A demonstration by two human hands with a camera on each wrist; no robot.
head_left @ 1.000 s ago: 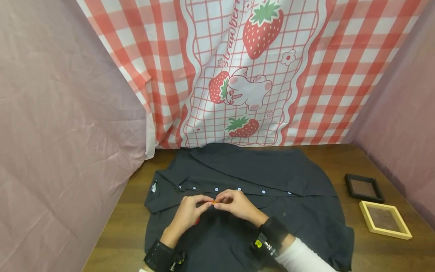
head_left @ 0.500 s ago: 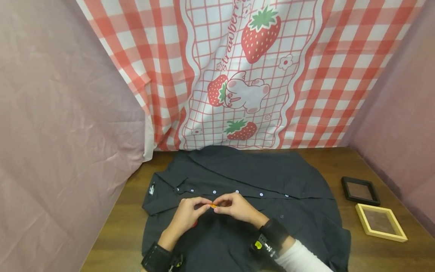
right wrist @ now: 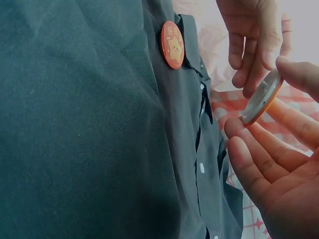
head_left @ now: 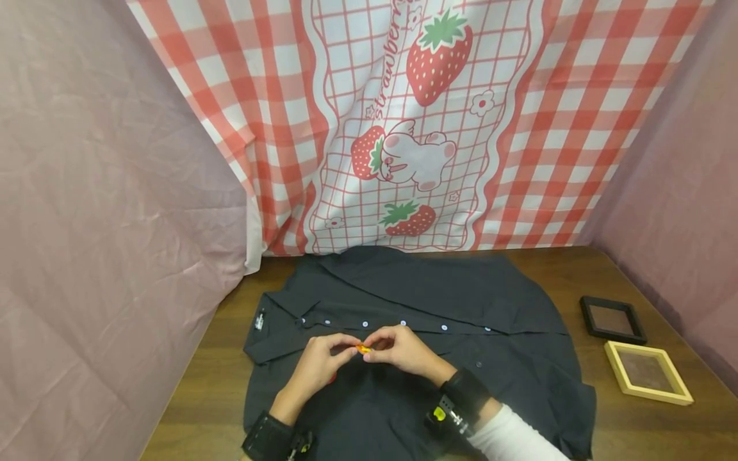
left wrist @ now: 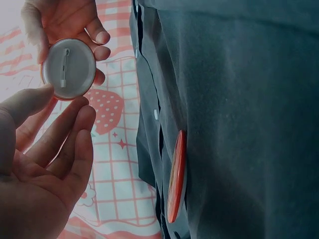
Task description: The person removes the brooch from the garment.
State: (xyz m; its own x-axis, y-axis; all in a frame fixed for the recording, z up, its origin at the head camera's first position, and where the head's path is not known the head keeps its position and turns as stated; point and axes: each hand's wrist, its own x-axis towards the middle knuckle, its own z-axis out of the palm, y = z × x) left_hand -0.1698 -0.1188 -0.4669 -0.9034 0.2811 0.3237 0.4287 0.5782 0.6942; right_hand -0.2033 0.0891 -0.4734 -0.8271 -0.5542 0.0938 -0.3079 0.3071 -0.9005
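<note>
Between their fingertips, my left hand (head_left: 314,365) and right hand (head_left: 403,352) pinch a round pin badge (head_left: 363,349) above a dark button-up shirt (head_left: 426,275). In the left wrist view, the silvery back of the badge (left wrist: 79,72) shows with its safety pin (left wrist: 64,69) lying across it; whether the pin is fastened I cannot tell. From the right wrist the badge appears nearly edge-on, with an orange rim. A red badge with a yellow star figure (right wrist: 172,46) sits on the shirt front near the collar, mostly hidden by my left hand in the head view.
A black frame (head_left: 588,320) and a pale yellow frame (head_left: 619,374) lie at the right on the brown wooden table (head_left: 190,378). Behind the shirt hangs a red-and-white checked strawberry cloth (head_left: 277,128). Pinkish cloth (head_left: 115,224) covers the left side.
Held between both hands, the badge has tilted so that more of its orange-yellow face shows to the head camera. The hands stay in almost the same place, and the head view shifts slightly.
</note>
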